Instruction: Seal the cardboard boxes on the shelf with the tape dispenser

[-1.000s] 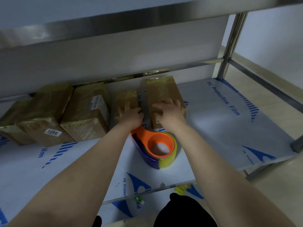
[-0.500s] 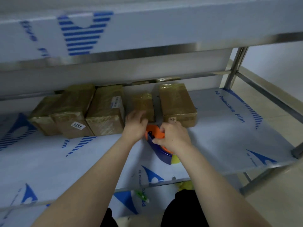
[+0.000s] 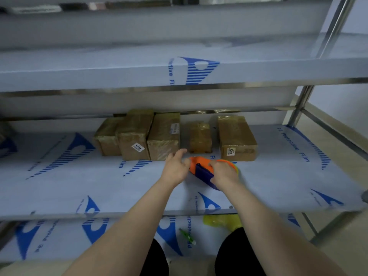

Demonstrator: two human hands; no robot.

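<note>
Orange-and-blue tape dispenser (image 3: 201, 171) was gripped by right hand (image 3: 225, 174), fingers curled over its top, on film-covered shelf (image 3: 79, 186). Left hand (image 3: 176, 169) was held just left of dispenser, fingers spread, nothing grasped; contact with dispenser could not be told. Taped cardboard boxes (image 3: 164, 136) were lined up behind dispenser: small box (image 3: 200, 137) directly behind, box labelled 7203 (image 3: 236, 136) behind-right, box labelled 7202 (image 3: 135, 132) behind-left.

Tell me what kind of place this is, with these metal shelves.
Probably a storeroom or packing area: steel shelving covered in printed protective film, a row of tape-wrapped cardboard boxes with numbered labels, and a tape dispenser gripped by the right hand.
</note>
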